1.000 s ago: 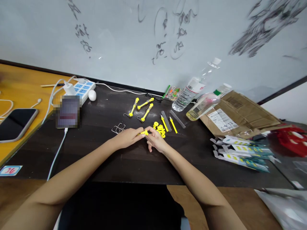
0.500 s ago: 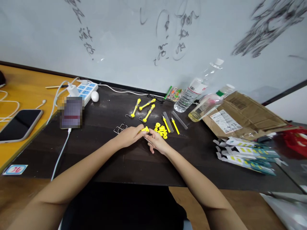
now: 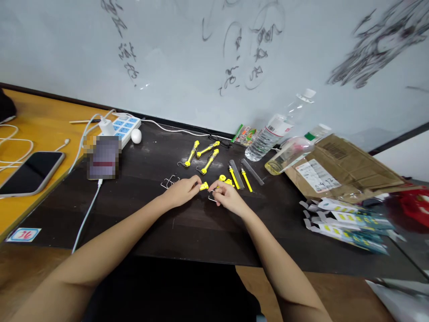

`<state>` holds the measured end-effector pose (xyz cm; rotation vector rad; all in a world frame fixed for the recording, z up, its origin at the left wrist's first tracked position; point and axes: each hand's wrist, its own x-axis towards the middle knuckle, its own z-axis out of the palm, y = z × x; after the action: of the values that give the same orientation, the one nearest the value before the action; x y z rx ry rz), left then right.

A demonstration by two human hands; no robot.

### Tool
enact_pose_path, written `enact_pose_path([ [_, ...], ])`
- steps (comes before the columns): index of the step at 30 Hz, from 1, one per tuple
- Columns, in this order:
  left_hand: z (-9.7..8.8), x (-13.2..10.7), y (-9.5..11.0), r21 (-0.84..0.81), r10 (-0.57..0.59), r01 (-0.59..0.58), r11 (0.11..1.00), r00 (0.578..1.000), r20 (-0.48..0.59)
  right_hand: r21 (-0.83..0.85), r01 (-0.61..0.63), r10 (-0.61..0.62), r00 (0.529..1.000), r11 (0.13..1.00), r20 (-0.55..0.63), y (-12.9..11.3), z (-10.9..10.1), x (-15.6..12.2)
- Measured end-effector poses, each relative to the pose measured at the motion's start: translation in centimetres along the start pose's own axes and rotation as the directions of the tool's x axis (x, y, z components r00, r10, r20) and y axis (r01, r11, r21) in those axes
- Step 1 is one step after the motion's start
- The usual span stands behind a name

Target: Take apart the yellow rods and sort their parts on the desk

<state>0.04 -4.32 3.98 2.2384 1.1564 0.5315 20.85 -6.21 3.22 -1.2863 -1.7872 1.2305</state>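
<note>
My left hand [image 3: 183,191] pinches a small yellow plastic piece [image 3: 204,186] between thumb and fingertips. Just to its right, my right hand [image 3: 229,197] is closed on a bent metal wire hook [image 3: 212,197], whose end sticks out toward the left. Loose yellow plastic parts [image 3: 229,181] lie right behind the right hand, partly hidden by it. More bent wire hooks [image 3: 170,180] rest behind my left hand. Farther back lie three yellow assembled pieces with wire hooks [image 3: 210,161]. Two yellow rods [image 3: 247,180] and clear tubes [image 3: 253,171] are to the right.
At the back right stand a water bottle [image 3: 268,138] and a bottle with yellow liquid [image 3: 284,156], beside a cardboard package [image 3: 348,165]. Flattened printed boxes [image 3: 348,226] lie at right. Leftward are a power strip [image 3: 129,127], a charging cable [image 3: 87,214] and a phone [image 3: 31,173].
My hands have drawn slightly apart. The yellow piece in my left hand now shows more, and my right hand has turned with the wire hook, which has moved slightly right.
</note>
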Motion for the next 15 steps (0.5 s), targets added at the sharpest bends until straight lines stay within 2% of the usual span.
enact_pose_path([
  [4,0.4,-0.1,0.1,0.041,0.003,-0.005,0.999,0.999,0.043,0.058,0.044,-0.038,0.993,0.997,-0.111,-0.6,-0.9,0.1],
  [8,0.9,-0.2,0.3,0.028,0.063,-0.065,0.997,0.997,0.050,0.140,0.068,-0.044,0.984,0.988,-0.171,-0.9,-0.7,0.4],
  [12,1.4,-0.4,0.3,0.081,0.176,-0.183,0.980,0.981,0.083,0.196,0.048,-0.017,0.988,0.979,-0.154,-0.9,0.1,1.5],
  [15,2.1,-0.6,0.1,0.151,0.208,-0.222,0.963,0.973,0.101,0.213,0.057,-0.037,0.995,0.975,-0.097,-1.5,1.0,3.1],
])
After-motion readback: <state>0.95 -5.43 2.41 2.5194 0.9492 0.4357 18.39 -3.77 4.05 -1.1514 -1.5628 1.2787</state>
